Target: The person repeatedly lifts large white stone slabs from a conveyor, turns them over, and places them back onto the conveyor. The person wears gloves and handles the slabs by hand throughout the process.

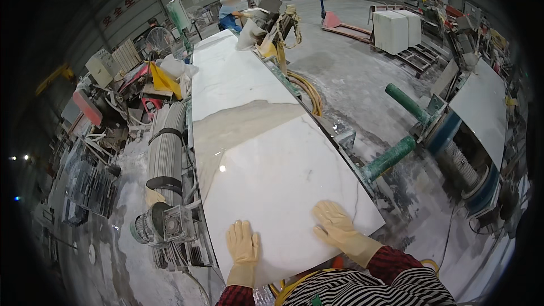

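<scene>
While left hand (pixel 243 245) and right hand (pixel 338 230) touch white slab (pixel 277 184) | long axis: away, slightly left | grip: flattened, holding nothing

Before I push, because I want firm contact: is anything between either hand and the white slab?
Only the pale yellow gloves: the left hand and right hand rest palm-down on the near end of the white slab. Nothing else visible stands between; directly beneath them is hidden.
</scene>
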`<state>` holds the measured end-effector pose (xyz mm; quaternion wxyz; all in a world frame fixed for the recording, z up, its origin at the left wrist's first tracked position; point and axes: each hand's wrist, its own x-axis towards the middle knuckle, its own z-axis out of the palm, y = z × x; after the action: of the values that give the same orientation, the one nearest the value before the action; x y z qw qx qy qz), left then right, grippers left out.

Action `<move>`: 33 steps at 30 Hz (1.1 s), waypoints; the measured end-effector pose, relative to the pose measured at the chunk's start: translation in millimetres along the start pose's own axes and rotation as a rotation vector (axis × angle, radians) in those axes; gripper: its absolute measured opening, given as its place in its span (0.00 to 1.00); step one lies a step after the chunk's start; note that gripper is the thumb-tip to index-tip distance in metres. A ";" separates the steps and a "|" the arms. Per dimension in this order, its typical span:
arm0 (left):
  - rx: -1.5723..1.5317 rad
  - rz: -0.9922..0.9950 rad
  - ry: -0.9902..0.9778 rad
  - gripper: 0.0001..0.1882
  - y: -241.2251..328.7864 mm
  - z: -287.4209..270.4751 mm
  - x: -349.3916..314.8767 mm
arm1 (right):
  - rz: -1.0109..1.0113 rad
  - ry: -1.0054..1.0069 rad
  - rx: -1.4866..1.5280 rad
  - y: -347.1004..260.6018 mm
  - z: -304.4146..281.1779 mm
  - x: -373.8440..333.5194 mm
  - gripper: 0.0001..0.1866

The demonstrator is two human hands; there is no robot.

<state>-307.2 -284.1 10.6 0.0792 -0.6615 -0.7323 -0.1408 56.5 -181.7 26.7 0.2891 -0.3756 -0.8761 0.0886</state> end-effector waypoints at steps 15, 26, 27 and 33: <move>0.020 -0.009 0.021 0.33 -5.3 14.2 -12.4 | 0.032 -0.001 0.004 2.7 -25.2 -27.3 0.32; -0.009 -0.012 -0.016 0.34 -0.7 4.9 -17.1 | 0.019 0.001 0.006 -4.8 -34.6 -26.4 0.30; -0.009 -0.019 -0.028 0.35 -2.0 6.0 -18.5 | 0.019 -0.014 0.009 -6.1 -37.7 -24.7 0.30; 0.001 -0.044 -0.054 0.35 1.3 5.7 -20.2 | 0.002 0.015 0.005 -8.1 -42.9 -25.6 0.30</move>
<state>-303.3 -301.4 -0.8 0.0566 -0.6489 -0.7486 -0.1242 90.2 -208.2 53.5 0.2963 -0.3764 -0.8733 0.0883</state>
